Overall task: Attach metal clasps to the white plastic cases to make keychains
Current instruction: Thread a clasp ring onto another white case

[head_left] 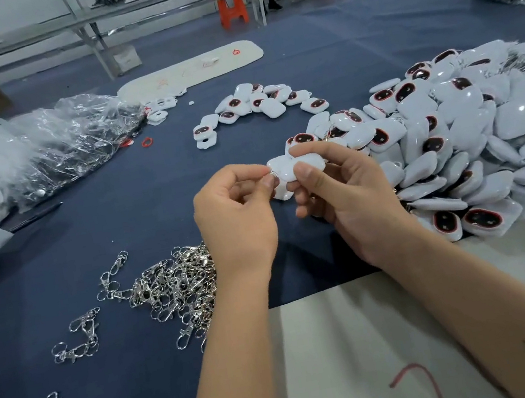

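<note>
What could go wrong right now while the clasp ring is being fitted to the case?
The left hand only pinches the small ring at its fingertips, so it may slip off the white case held by the right hand. A dropped ring could vanish into the clasp pile below.

**Even overhead light, soft at the edges**

Bright, diffuse light falls from above. Soft shadows lie on the blue surface [138, 376] under both forearms. Small white highlights glint on the white cases [473, 135] and the metal clasps [178, 282]. Wide-angle distortion bends the far benches [18, 34]. The corners and background are blurred; the centre is sharp.
</note>
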`<state>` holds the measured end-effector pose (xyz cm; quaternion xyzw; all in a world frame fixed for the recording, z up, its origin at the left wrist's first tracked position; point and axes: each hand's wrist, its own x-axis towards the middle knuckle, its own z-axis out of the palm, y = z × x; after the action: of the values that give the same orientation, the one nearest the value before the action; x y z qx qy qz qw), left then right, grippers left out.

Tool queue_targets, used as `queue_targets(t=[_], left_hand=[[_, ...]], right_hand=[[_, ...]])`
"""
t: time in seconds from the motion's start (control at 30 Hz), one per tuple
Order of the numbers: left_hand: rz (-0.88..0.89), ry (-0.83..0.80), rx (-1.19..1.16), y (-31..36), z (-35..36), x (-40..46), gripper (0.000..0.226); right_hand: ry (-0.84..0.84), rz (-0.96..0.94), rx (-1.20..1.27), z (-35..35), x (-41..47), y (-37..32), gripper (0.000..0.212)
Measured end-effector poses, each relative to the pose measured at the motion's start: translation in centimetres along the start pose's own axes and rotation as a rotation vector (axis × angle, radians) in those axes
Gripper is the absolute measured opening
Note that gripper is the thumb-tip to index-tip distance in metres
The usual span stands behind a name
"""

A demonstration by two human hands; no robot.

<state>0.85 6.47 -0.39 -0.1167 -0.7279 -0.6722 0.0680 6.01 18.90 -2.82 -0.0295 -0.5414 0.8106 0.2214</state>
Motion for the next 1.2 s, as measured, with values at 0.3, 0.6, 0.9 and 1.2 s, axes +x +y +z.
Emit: queue_targets(t=[0.3,0.6,0.9,1.2], left_hand=[[0.327,-0.126,0.480,0.0,-0.2,-0.1,0.016],[-0.508,-0.164,-0.584,0.6,0.6,-0.4,0.015],[0.208,-0.019,0.235,0.0,0.2,-0.2,0.014],[0.059,-0.020,0.141,-0.2,0.7,-0.5,0.009]], right_hand=[[0.059,-0.075,-0.185,-0.1,0.0,0.2,0.018],[-0.024,0.025,0.130,0.0,0.1,-0.4,0.029],[0.033,-0.008,-0.006,0.0,0.0,0.1,0.024],[0.053,0.002,0.015,0.0,0.1,-0.1,0.026]])
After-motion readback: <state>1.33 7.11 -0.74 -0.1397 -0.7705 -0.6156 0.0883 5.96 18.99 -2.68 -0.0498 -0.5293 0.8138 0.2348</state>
